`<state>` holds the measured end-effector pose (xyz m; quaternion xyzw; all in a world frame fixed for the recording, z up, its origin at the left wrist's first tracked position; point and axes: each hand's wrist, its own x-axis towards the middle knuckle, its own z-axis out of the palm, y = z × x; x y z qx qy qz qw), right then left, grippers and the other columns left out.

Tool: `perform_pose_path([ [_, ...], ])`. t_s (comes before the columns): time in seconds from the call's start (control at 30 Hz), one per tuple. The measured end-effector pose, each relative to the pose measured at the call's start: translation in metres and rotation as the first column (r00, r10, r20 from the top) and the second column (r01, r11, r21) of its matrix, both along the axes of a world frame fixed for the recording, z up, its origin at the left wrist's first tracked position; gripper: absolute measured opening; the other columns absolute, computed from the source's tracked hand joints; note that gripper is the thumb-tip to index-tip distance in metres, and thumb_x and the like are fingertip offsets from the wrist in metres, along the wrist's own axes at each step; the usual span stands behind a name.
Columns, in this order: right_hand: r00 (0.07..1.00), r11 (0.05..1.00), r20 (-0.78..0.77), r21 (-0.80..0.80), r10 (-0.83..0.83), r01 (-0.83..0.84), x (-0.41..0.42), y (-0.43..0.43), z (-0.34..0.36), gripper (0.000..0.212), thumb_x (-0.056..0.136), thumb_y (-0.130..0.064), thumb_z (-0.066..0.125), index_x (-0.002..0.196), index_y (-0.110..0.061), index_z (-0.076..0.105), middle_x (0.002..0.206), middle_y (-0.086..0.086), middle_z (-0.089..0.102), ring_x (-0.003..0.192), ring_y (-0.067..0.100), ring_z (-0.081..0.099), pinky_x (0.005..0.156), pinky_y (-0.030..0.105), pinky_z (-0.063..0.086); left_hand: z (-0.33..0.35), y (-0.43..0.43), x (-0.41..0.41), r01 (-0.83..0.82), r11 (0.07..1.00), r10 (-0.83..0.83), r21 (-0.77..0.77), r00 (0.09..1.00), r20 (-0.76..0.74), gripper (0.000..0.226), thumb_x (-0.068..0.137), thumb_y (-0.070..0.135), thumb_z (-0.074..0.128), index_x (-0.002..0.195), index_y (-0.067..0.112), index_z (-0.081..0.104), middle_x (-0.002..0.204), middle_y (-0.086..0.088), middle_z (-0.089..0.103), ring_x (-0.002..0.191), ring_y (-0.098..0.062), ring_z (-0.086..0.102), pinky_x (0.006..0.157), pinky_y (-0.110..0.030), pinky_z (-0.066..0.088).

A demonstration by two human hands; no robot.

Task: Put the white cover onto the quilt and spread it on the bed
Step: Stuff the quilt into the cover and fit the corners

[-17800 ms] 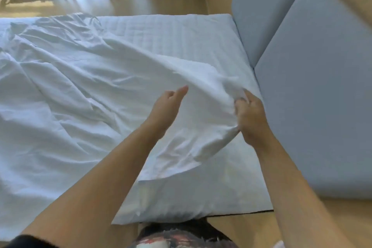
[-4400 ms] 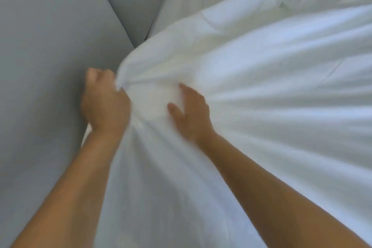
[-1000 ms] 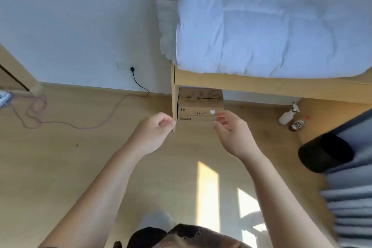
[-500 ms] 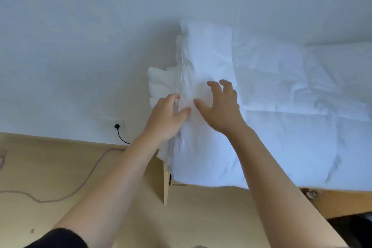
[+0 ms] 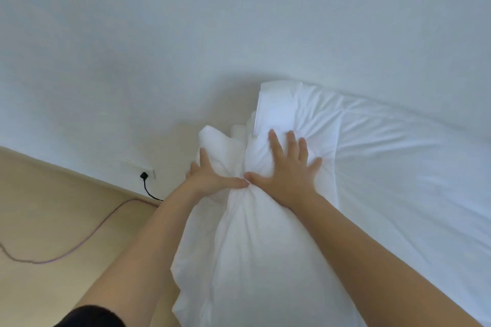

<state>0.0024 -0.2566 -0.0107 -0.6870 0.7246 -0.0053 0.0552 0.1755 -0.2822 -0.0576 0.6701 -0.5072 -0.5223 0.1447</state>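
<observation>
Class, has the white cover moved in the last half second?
Yes. Against the wall socket, the white cover has been pulled downward, its edge now hanging lower.

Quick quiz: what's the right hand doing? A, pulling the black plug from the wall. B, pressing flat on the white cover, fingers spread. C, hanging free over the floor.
B: the right hand lies flat on the white cover with fingers spread, while the black plug sits well off to its left, untouched.

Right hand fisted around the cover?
No, the right hand lies flat with fingers spread, pressing down on the white cover.
</observation>
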Motion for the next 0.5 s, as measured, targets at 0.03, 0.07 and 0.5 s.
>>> perform_pose_path([
  [0.03,1.0,1.0,-0.02,0.004,-0.006,0.006,-0.002,-0.003,-0.007,0.105,0.071,-0.079,0.048,0.147,-0.039,-0.013,0.157,0.001,-0.015,0.144,0.028,-0.015,0.109,0.065,0.005,-0.011,-0.005,0.0,0.012,0.999,-0.009,0.049,0.999,-0.05,0.173,0.012,0.078,0.074,0.145,0.03,-0.026,0.159,-0.005,0.0,0.145,-0.027,0.007,0.114,-0.05,0.024],
  [0.07,0.999,1.0,-0.041,0.006,-0.019,0.019,-0.004,-0.008,-0.013,0.104,0.071,-0.079,0.047,0.147,-0.038,-0.011,0.157,0.001,-0.014,0.144,0.028,-0.014,0.109,0.065,0.006,-0.021,-0.011,0.0,0.005,0.996,0.005,0.085,0.994,-0.111,0.176,0.011,0.079,0.075,0.143,0.03,-0.03,0.159,-0.004,0.0,0.145,-0.026,0.009,0.113,-0.05,0.025],
  [0.5,0.956,0.942,-0.271,-0.334,-0.108,0.012,-0.008,-0.035,-0.076,0.064,0.075,-0.072,0.036,0.1,-0.014,0.043,0.086,0.012,0.058,0.078,0.029,0.058,0.082,0.048,0.045,-0.091,-0.064,-0.002,0.019,0.863,0.386,0.505,0.622,-0.682,0.052,0.071,0.049,0.066,0.111,0.014,0.064,0.092,-0.006,0.074,0.088,-0.021,0.07,0.075,-0.033,0.053],
])
